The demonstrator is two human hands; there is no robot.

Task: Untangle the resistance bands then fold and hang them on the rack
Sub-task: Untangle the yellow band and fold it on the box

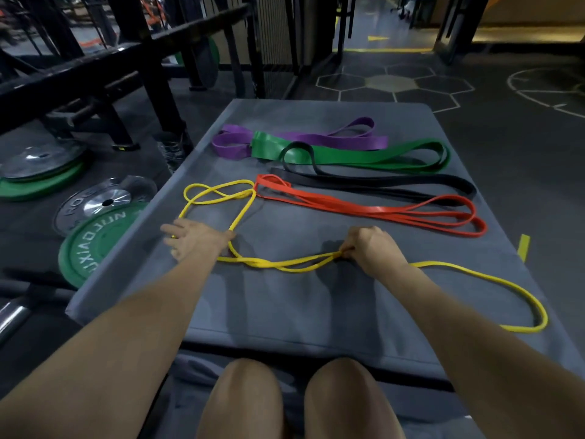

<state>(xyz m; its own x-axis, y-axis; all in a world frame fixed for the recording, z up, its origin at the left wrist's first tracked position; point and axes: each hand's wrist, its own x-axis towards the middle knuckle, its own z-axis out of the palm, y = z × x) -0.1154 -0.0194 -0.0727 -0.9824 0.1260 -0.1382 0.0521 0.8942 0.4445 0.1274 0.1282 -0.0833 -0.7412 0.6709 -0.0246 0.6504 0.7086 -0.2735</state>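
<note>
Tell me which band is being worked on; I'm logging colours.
The yellow band, the thinnest and nearest. The right hand pinches it, the left hand rests on it; the others lie untouched.

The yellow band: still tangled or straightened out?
Tangled: the yellow band twists over itself between the left hand and right hand.

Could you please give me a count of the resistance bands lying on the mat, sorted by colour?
Purple band: 1
Green band: 1
Black band: 1
Red band: 1
Yellow band: 1, pinched by the right hand, with the left hand at its loop
Total: 5 bands on the grey mat
</note>
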